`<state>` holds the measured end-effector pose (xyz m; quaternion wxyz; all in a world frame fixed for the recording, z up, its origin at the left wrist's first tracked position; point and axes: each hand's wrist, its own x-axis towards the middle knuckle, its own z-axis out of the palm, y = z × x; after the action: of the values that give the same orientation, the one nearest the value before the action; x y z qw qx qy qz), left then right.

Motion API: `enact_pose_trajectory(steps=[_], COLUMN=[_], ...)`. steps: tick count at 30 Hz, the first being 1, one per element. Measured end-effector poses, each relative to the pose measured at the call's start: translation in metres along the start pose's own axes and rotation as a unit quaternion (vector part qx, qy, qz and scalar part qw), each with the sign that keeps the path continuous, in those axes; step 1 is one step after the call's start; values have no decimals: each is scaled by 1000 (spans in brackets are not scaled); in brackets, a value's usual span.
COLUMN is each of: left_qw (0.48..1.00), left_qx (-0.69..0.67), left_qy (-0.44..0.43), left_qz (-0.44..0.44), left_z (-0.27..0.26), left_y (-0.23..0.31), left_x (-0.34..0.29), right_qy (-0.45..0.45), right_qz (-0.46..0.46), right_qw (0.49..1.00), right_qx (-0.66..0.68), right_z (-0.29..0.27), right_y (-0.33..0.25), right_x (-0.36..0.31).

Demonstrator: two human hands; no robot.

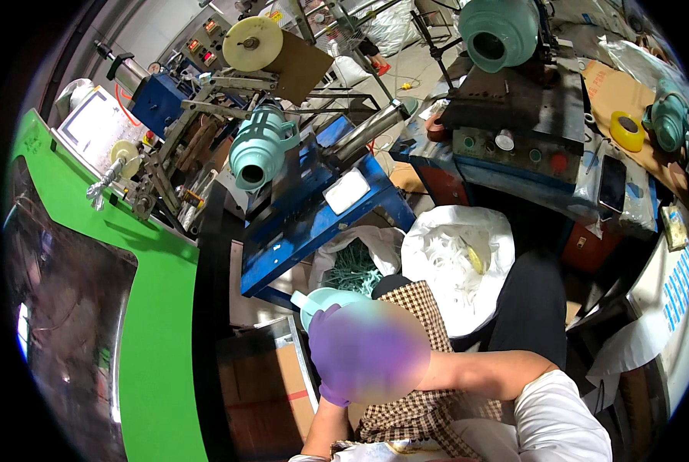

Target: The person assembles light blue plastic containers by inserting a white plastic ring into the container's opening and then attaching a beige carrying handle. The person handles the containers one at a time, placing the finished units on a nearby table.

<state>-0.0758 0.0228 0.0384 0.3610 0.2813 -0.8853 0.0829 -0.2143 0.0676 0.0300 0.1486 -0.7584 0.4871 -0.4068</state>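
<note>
Mint plastic jug [323,300] sits clamped in left hand's [330,354] grip; right hand blurred, grip unclear.

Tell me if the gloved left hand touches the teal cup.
Touching. The head view shows the purple-gloved left hand wrapped against the teal cup, with no gap visible, though that area is blurred.

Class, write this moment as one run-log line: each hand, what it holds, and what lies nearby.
left hand: purple glove, on pale green cup | right hand: blurred, contact unclear | nearby: white bag, blue stand holding second green cup
</note>
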Motion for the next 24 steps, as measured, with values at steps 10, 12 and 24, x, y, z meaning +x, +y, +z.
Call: enact_pose_trajectory(steps=[10, 12, 24], left_qw=[1000, 1000, 995], left_qx=[-9, 0, 75], left_qy=[-9, -24, -57], left_qz=[11, 14, 20], left_z=[4, 5, 13], left_y=[13, 17, 36], left_x=[9, 11, 25], right_qy=[71, 57, 39], right_qz=[-53, -47, -13], right_qw=[994, 995, 999], right_qx=[63, 70, -16], right_z=[21, 19, -17], right_y=[32, 37, 24], right_x=[-10, -13, -18])
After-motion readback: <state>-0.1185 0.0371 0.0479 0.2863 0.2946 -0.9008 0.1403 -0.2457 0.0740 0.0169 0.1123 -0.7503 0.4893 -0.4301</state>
